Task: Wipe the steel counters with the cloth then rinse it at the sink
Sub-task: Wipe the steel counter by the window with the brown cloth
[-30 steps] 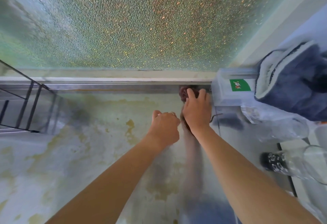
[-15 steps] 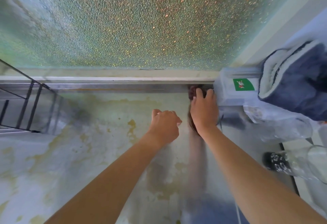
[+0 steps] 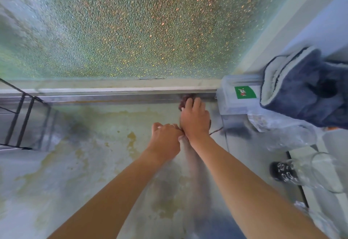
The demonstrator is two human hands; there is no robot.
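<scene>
A steel counter [image 3: 84,144] with yellowish stains fills the lower view. My right hand [image 3: 195,120] presses flat on a dark reddish cloth [image 3: 185,99] at the counter's back edge, against the raised steel lip. Most of the cloth is hidden under the palm; a thin loose thread trails out to the right. My left hand [image 3: 165,140] is a loose fist resting on the counter, its knuckles touching my right wrist, with nothing visible in it.
A textured glass pane [image 3: 131,27] rises behind the counter. To the right stand a clear box with a green sticker [image 3: 239,99], a folded blue towel [image 3: 305,88], crumpled plastic and a glass jar [image 3: 320,172]. A black wire rack [image 3: 17,118] sits at the left.
My right hand with the cloth has slid slightly left along the back edge, away from the clear box. My left hand now touches my right wrist.
</scene>
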